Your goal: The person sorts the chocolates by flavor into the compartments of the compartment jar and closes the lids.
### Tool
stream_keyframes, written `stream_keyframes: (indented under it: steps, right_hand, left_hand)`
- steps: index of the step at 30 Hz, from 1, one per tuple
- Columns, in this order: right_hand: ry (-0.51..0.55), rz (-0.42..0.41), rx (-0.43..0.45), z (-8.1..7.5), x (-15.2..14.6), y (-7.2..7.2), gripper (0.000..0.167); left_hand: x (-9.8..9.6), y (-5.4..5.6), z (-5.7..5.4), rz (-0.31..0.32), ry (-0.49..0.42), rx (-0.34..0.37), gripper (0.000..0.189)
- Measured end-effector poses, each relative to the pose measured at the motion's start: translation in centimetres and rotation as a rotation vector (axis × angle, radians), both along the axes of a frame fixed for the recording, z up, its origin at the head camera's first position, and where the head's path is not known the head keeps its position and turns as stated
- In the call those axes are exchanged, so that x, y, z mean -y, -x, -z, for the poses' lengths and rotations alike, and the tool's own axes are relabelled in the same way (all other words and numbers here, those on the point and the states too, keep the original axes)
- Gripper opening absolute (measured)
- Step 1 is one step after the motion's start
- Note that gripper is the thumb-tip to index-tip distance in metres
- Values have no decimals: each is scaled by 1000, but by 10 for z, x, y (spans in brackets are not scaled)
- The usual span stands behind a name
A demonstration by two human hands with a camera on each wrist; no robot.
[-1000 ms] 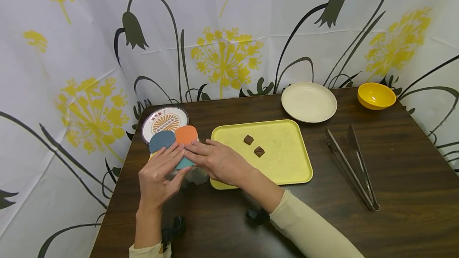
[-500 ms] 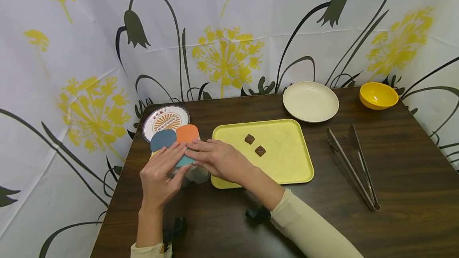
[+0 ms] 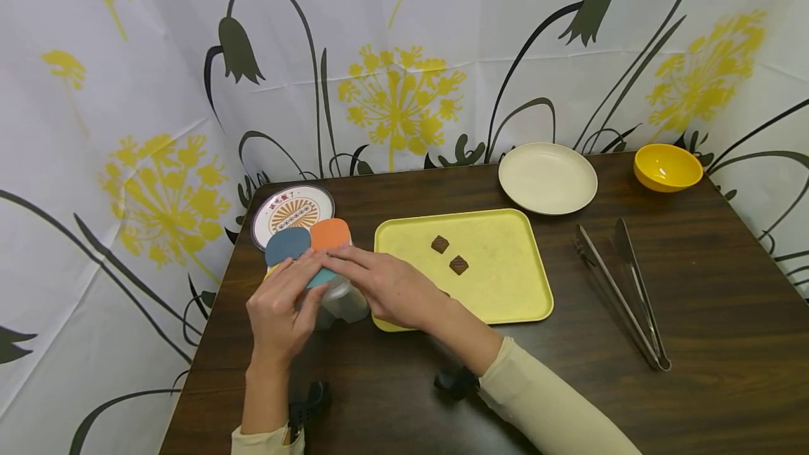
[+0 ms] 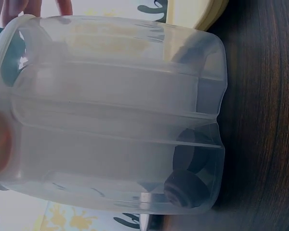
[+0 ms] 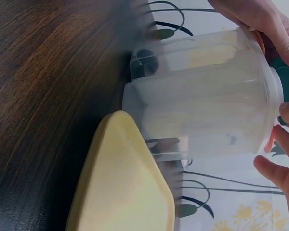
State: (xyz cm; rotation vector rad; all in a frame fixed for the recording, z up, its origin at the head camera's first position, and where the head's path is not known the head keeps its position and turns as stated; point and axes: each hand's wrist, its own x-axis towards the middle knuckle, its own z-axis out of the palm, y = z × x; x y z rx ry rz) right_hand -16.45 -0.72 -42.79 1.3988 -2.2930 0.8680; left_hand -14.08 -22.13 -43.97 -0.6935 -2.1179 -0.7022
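Observation:
A clear plastic container [image 3: 347,306] with several coloured lid flaps stands at the left of the table. Blue [image 3: 287,246], orange [image 3: 330,232] and teal [image 3: 321,278] flaps show on its top. My left hand [image 3: 278,311] lays its fingers across the lid, thumb at the near rim. From the right, my right hand [image 3: 387,286] reaches over the lid with extended fingers, its fingertips beside the left ones. Through the wall, the left wrist view shows dark round pieces [image 4: 185,188] at the bottom. Part of the lid is hidden under both hands.
Two brown chocolates [image 3: 458,265] lie on a yellow tray [image 3: 505,300] beside the container. Behind stand a patterned plate [image 3: 262,220], a cream plate [image 3: 548,180] and a yellow bowl [image 3: 668,168]. Metal tongs [image 3: 622,307] lie to the right.
My right hand has shifted and tilted slightly on the lid, so more of the container's near side shows. My left hand stays nearly in place.

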Motion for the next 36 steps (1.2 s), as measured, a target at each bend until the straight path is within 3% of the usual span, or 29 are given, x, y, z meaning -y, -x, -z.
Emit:
stream_keyframes:
  steps: [13,29,36]
  right_hand:
    - [-16,71,33,5,-1,-6,68]
    - [-2,73,42,10,-9,-11,74]
    - [-27,154,134,10,-23,-18,74]
  left_hand:
    - [0,0,0,-17,-11,-7,44]
    - [0,0,-1,-19,-34,13,41]
    - [-1,1,-2,-13,-56,22,39]
